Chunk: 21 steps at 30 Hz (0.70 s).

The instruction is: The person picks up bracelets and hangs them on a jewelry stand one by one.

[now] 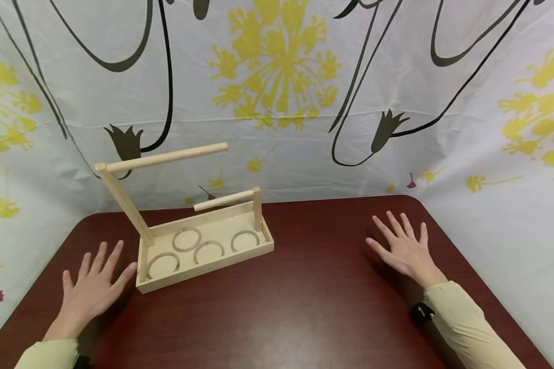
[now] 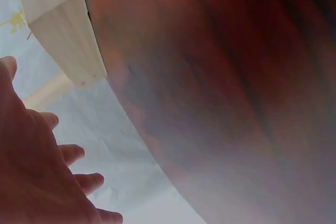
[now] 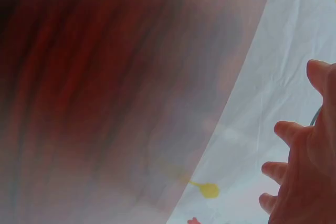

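A pale wooden tray rack (image 1: 208,269) stands on the left half of the table, with several grey rings (image 1: 186,239) on its floor. Two posts rise from it: the tall left one carries a long wooden rod (image 1: 166,157), the short right one a shorter rod (image 1: 223,200). My left hand (image 1: 90,292) is spread beside the tray's left end, its thumb close to the corner and nothing held. Far to the right, my right hand (image 1: 403,248) lies spread near the table's right edge, also holding nothing. Both wrist views show outstretched fingers.
The dark red-brown table (image 1: 304,307) has rounded far corners. Behind it and along both sides hangs a white cloth (image 1: 295,154) printed with yellow flowers and dark stems. A black wrist strap (image 1: 422,311) sits at the right sleeve.
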Available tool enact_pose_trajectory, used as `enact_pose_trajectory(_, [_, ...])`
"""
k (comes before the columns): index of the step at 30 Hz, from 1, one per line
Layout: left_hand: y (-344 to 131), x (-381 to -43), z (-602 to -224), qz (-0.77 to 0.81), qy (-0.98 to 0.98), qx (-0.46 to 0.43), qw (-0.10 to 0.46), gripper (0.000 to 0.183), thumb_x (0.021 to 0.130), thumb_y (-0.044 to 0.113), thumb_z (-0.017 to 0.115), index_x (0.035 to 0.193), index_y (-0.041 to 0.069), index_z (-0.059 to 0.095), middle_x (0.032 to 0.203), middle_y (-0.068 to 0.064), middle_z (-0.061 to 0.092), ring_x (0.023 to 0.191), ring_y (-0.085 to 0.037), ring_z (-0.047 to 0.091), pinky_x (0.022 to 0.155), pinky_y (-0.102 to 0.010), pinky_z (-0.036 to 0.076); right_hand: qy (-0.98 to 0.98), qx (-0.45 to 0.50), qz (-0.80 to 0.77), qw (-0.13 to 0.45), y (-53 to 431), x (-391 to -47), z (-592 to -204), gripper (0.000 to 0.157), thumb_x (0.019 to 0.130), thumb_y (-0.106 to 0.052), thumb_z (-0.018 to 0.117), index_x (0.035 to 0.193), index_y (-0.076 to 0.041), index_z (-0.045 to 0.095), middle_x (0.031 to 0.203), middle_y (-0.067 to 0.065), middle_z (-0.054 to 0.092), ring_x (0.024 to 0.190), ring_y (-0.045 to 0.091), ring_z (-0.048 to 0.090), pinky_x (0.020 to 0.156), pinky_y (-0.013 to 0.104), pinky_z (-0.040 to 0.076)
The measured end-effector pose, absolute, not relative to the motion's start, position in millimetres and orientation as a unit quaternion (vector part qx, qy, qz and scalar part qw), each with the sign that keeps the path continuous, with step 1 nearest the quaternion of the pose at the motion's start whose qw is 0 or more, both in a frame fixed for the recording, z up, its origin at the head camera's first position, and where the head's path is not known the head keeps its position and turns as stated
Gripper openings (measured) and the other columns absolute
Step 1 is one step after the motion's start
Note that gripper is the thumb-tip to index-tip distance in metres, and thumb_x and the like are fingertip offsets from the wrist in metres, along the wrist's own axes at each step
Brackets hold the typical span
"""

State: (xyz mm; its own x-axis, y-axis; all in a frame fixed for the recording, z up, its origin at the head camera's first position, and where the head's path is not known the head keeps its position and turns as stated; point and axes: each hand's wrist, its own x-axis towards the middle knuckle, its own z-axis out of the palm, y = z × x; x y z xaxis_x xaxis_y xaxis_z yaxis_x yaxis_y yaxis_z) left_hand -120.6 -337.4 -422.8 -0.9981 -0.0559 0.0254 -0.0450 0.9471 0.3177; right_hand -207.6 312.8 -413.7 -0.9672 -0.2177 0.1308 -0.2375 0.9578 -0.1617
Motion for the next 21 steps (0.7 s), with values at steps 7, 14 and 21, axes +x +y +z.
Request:
enact_pose_trajectory(7, [-324,-131,-420,-0.170,-0.985,0.007,-0.004,0.079,0.099,0.058,0.036,0.157,0.014,0.005,0.155,-0.028,0.010,0.136,-0.056,0.006,0.093,-0.078,-0.004,-0.983,0.135,0.116,0.050,302,-211,-413,0.068,0.099,-0.056,0.039,0.154,-0.019,0.027,0.155,0.024,0.019,0.142,0.043,0.006,0.102,0.070,-0.008])
enact_pose_trajectory(14, [-309,-137,-419,-0.178,-0.983,-0.013,-0.029,0.085,0.098,0.058,0.038,0.155,0.005,0.003,0.154,-0.030,0.013,0.135,-0.057,0.012,0.095,-0.077,0.002,-0.971,0.174,0.160,0.046,293,-211,-408,0.059,0.102,-0.046,0.042,0.153,-0.017,0.030,0.150,0.024,0.028,0.139,0.044,0.017,0.102,0.070,-0.001])
enact_pose_trajectory(21, [-304,-141,-427,-0.183,-0.981,-0.025,-0.065,0.094,0.097,0.061,0.040,0.153,-0.002,-0.003,0.151,-0.034,0.014,0.131,-0.058,0.020,0.094,-0.077,0.012,-0.964,0.188,0.187,0.031,287,-214,-406,0.058,0.103,-0.043,0.042,0.153,-0.016,0.029,0.148,0.025,0.031,0.137,0.044,0.023,0.102,0.070,0.001])
